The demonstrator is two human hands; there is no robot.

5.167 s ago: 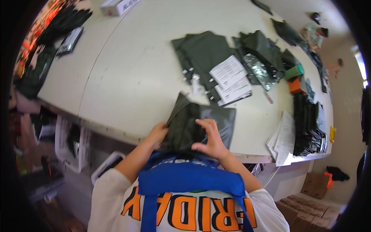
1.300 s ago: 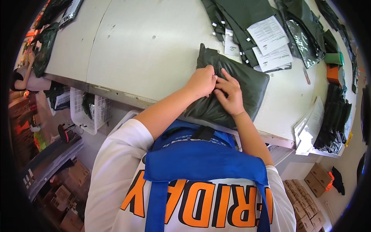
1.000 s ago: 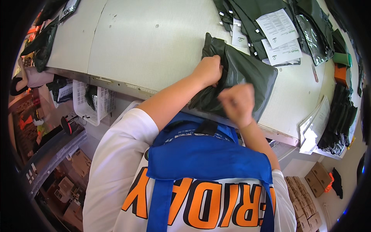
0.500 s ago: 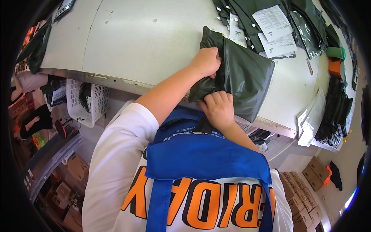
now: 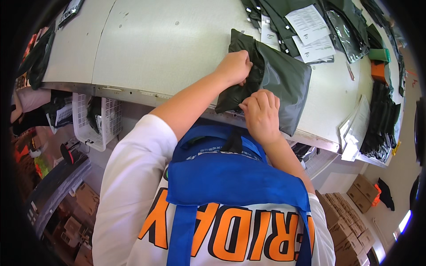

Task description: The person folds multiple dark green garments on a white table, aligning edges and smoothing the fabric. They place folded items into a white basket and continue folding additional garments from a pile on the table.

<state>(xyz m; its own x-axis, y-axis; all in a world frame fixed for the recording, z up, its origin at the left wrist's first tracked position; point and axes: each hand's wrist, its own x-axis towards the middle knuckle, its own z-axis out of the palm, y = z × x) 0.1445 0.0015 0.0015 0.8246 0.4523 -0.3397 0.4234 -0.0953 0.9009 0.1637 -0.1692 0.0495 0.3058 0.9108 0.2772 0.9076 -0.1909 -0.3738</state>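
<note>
A dark green plastic pouch [image 5: 284, 80] with a folded garment inside lies at the front edge of the pale worktable [image 5: 168, 48], hanging a little over it. My left hand [image 5: 234, 66] grips the pouch's left side near its top. My right hand [image 5: 262, 113] is closed on the pouch's lower edge, close to my chest. I wear a white shirt with orange letters and a blue apron [image 5: 230, 181].
More dark pouches and white paper sheets [image 5: 310, 31] lie at the back of the table. An orange box [image 5: 380, 71] and a stack of dark items [image 5: 381, 119] are to the right. A white basket [image 5: 95, 119] hangs under the table; cardboard boxes [image 5: 350, 213] stand on the floor.
Five seconds ago I held the garment up with both hands. Over the last second my right hand dropped from the pouch's top to its lower edge; the left kept its grip.
</note>
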